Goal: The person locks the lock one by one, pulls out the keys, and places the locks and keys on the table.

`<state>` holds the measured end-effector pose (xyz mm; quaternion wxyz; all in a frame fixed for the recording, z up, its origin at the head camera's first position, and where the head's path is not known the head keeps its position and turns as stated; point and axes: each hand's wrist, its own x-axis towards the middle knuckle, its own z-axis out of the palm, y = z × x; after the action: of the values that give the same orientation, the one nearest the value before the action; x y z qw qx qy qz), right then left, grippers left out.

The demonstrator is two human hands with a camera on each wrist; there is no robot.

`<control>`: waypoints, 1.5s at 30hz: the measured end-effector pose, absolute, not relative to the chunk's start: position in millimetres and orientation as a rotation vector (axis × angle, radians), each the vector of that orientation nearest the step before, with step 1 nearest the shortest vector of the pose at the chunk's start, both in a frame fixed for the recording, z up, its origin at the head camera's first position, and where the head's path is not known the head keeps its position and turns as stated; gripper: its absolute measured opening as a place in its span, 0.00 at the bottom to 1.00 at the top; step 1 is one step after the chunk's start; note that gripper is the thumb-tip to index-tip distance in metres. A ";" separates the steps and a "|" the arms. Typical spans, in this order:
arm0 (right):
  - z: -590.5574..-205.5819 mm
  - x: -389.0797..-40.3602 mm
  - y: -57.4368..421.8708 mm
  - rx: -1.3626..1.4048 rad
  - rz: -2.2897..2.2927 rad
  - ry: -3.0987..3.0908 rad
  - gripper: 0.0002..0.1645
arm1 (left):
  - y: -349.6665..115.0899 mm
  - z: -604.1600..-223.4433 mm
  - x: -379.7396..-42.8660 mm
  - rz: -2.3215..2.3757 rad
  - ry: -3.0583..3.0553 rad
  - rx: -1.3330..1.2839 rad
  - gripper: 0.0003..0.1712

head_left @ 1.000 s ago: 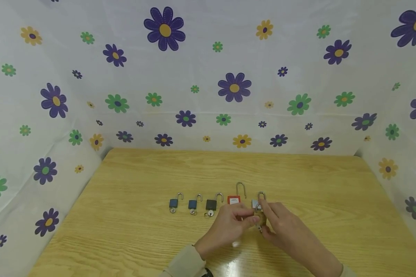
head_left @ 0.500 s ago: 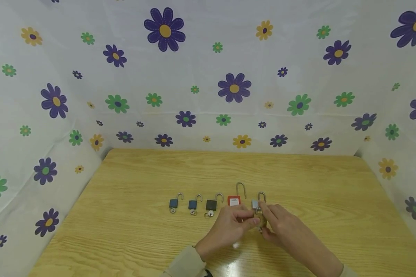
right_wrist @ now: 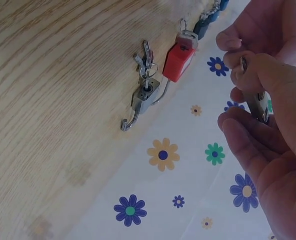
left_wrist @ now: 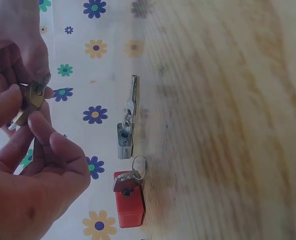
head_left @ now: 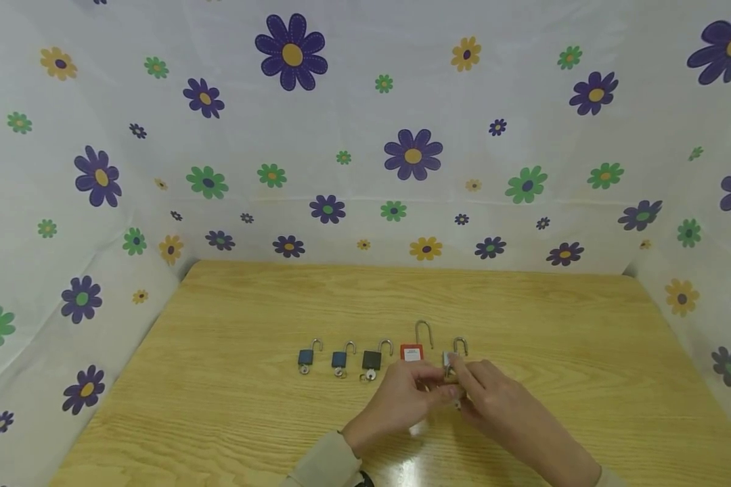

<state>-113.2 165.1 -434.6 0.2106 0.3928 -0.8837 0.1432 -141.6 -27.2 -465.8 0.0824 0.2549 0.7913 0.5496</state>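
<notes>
Both hands hold a brass padlock (left_wrist: pixel 31 102) above the table, just in front of the row. Thumb and fingers of my left hand (head_left: pixel 400 399) pinch its body from the left. From the right, my right hand (head_left: pixel 505 406) grips it too, with the thumb beside a small metal piece (right_wrist: pixel 243 63) that looks like its key. Fingers cover most of the brass body. Behind the hands lies a silver padlock (right_wrist: pixel 145 95) with keys in it and its shackle raised. Left of that is a red padlock (left_wrist: pixel 129 202) with a long raised shackle, partly hidden by my left hand in the head view.
Farther left in the row lie a black padlock (head_left: pixel 371 360) and two blue ones, the nearer blue padlock (head_left: pixel 338 360) and the outer blue padlock (head_left: pixel 305 357), all with raised shackles and keys. A flowered cloth (head_left: pixel 353 122) encloses the wooden table (head_left: pixel 268 297) at back and sides.
The brass padlock has tilted between the hands, so less of its face shows. My right fingers have shifted slightly left over it. The padlocks on the table stay put.
</notes>
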 end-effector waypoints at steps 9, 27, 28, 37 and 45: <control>-438.0 -113.2 164.9 0.919 0.475 -2.446 0.41 | -28.0 -462.3 -143.4 1.724 2.420 0.634 0.07; -456.8 -103.8 151.2 0.577 1.567 -2.523 0.06 | -26.2 -450.0 -141.9 1.888 2.378 0.589 0.07; -457.1 -104.0 150.9 0.563 1.612 -2.521 0.06 | -26.3 -454.3 -143.7 1.888 2.378 0.595 0.07; -452.5 -102.5 153.2 0.587 1.792 -2.521 0.10 | -28.5 -456.3 -144.7 1.858 2.352 0.606 0.09; -451.9 -102.2 153.1 0.543 1.781 -2.526 0.10 | -26.4 -458.5 -143.6 1.883 2.350 0.599 0.11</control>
<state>-102.2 153.1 -451.9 0.0016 0.1729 -0.8050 0.5676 -143.6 -26.4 -458.5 0.0358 0.1950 0.7649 0.6129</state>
